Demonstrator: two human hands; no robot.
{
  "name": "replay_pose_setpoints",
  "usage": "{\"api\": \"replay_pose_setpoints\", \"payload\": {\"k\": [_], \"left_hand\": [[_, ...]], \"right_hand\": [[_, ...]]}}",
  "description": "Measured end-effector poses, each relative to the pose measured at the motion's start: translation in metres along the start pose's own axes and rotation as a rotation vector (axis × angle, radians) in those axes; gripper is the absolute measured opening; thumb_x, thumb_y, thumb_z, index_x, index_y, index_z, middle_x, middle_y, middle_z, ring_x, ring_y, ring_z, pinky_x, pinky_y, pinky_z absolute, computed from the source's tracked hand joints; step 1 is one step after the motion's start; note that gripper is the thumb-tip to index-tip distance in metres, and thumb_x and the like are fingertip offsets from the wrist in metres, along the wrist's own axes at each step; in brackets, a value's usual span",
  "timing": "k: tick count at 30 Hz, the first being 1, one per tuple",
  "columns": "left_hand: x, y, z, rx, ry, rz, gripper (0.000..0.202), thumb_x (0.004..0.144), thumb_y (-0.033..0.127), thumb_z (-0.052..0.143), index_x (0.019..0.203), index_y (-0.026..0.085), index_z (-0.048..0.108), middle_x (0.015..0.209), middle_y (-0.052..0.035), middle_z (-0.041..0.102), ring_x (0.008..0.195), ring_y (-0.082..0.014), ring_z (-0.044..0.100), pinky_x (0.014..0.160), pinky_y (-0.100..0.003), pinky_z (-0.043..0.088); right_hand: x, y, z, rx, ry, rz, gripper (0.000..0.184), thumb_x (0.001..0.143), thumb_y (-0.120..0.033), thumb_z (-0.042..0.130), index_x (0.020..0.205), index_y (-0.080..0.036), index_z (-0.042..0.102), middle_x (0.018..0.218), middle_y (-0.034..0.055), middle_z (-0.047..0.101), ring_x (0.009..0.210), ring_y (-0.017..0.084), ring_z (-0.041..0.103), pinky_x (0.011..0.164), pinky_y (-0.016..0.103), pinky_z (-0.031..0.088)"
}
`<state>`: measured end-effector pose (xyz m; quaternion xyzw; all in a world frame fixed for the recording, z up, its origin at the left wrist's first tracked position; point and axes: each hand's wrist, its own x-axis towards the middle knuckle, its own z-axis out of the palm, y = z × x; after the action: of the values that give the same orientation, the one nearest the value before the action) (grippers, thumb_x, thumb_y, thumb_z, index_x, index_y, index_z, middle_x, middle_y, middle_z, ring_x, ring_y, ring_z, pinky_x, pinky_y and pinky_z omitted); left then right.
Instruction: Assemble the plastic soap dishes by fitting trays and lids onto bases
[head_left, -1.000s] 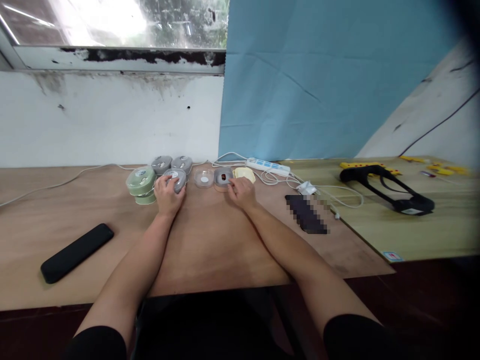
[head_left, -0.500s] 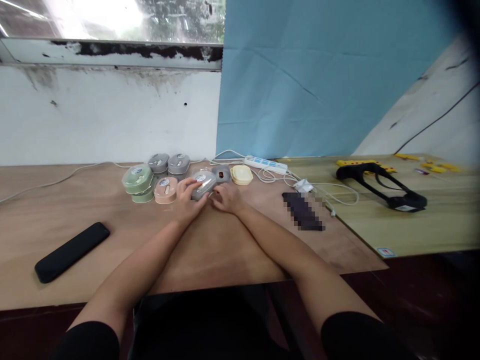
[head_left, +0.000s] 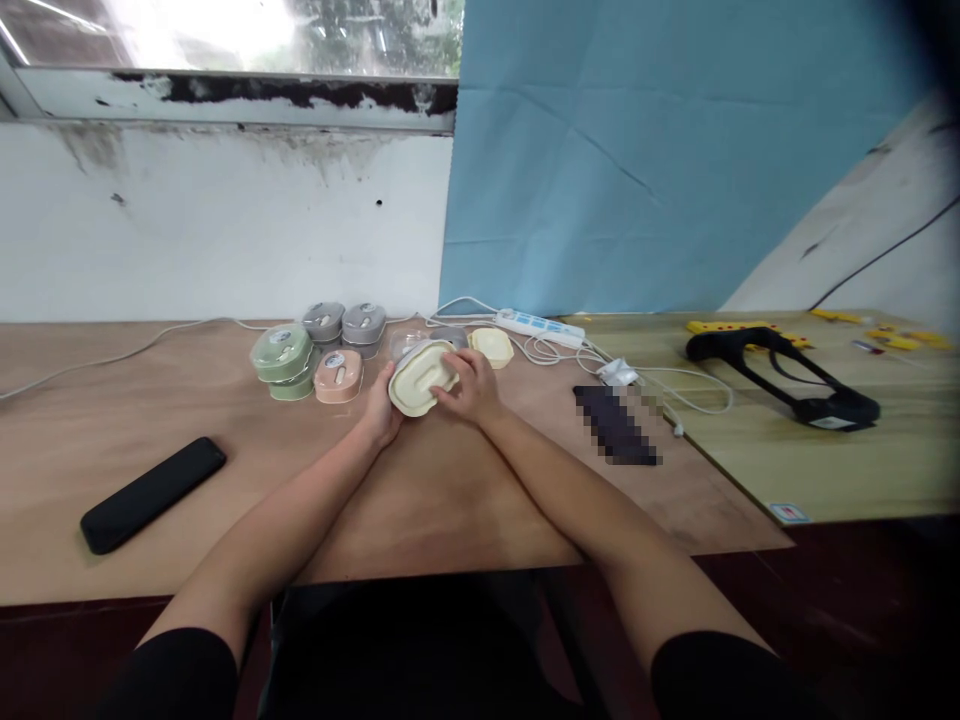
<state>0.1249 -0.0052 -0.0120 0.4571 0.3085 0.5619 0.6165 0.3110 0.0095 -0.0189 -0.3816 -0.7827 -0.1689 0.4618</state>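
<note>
My left hand (head_left: pixel 384 412) is wrapped round the left side of a small lunch box (head_left: pixel 421 378), held tilted above the table. Its cream face with a raised oval shape is turned towards me; whether this is an inner lid or the underside, I cannot tell. At the box's right edge, the fingers and thumb of my right hand (head_left: pixel 475 390) are closed on it. Just behind it are a clear plastic lid (head_left: pixel 405 344) and a grey container (head_left: pixel 450 336), both partly hidden. A cream lid-like piece (head_left: pixel 492 347) lies to the right.
On the left stand green boxes (head_left: pixel 282 355), grey boxes (head_left: pixel 363 325) and a pink box (head_left: pixel 339 375). A black phone-like object (head_left: pixel 154 493) lies front left. Rightward are a power strip (head_left: pixel 541 327), white cables, a blurred-out dark item (head_left: pixel 615 425) and a black strap frame (head_left: pixel 784 385).
The lunch box has been lifted and tipped, so a cream face now shows instead of its clear top. My right hand has moved up onto its right edge. The view has shifted slightly.
</note>
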Motion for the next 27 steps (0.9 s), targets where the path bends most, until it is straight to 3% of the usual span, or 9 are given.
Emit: {"api": "replay_pose_setpoints", "payload": {"k": [5,8,13,16,21,27], "left_hand": [[-0.006,0.011,-0.003,-0.173,-0.132,-0.246,0.062,0.087,0.065,0.033,0.124,0.022,0.059,0.115,-0.0069,0.069,0.104,-0.0307,0.064,0.083,-0.048,0.054],[-0.006,0.014,-0.004,-0.212,-0.157,-0.263,0.059,0.087,0.06,0.036,0.126,0.022,0.058,0.119,-0.0064,0.067,0.108,-0.0304,0.063,0.087,-0.048,0.052],[-0.003,0.012,-0.008,-0.235,-0.156,-0.232,0.053,0.087,0.049,0.042,0.126,0.018,0.059,0.113,-0.0089,0.07,0.107,-0.0301,0.063,0.091,-0.047,0.05],[-0.003,0.011,-0.011,-0.283,-0.199,-0.269,0.051,0.086,0.043,0.047,0.127,0.015,0.056,0.113,-0.0104,0.069,0.106,-0.0291,0.063,0.093,-0.046,0.048],[-0.007,0.01,-0.011,-0.287,-0.292,-0.363,0.05,0.086,0.035,0.054,0.131,0.014,0.053,0.114,-0.0121,0.068,0.103,-0.0275,0.065,0.093,-0.045,0.048],[-0.005,0.009,-0.01,-0.286,-0.229,-0.373,0.048,0.088,0.038,0.052,0.13,0.015,0.054,0.115,-0.0121,0.068,0.104,-0.0281,0.063,0.092,-0.045,0.049]], "right_hand": [[0.001,-0.002,-0.003,0.046,-0.011,0.015,0.073,0.077,-0.062,0.06,0.136,-0.023,0.042,0.137,0.0165,0.042,0.123,0.034,0.047,0.1,0.05,0.043],[0.002,0.0,-0.004,0.077,-0.049,-0.007,0.078,0.08,-0.059,0.057,0.143,-0.021,0.032,0.143,0.0169,0.039,0.129,0.035,0.043,0.104,0.053,0.04],[0.004,0.002,-0.004,0.073,-0.095,0.032,0.071,0.09,-0.047,0.048,0.148,-0.017,0.022,0.139,0.0173,0.048,0.127,0.032,0.048,0.104,0.05,0.041],[0.004,0.003,-0.005,0.086,-0.064,0.058,0.055,0.095,-0.037,0.04,0.145,-0.017,0.029,0.133,0.0156,0.055,0.119,0.028,0.054,0.1,0.046,0.045],[0.004,0.008,-0.009,0.098,-0.017,0.113,0.033,0.097,-0.03,0.037,0.123,-0.02,0.055,0.112,0.0113,0.066,0.103,0.024,0.06,0.092,0.04,0.049],[0.005,0.007,-0.009,0.169,-0.086,0.209,0.035,0.097,-0.036,0.039,0.124,-0.02,0.055,0.114,0.0114,0.065,0.102,0.024,0.061,0.089,0.038,0.05]]}}
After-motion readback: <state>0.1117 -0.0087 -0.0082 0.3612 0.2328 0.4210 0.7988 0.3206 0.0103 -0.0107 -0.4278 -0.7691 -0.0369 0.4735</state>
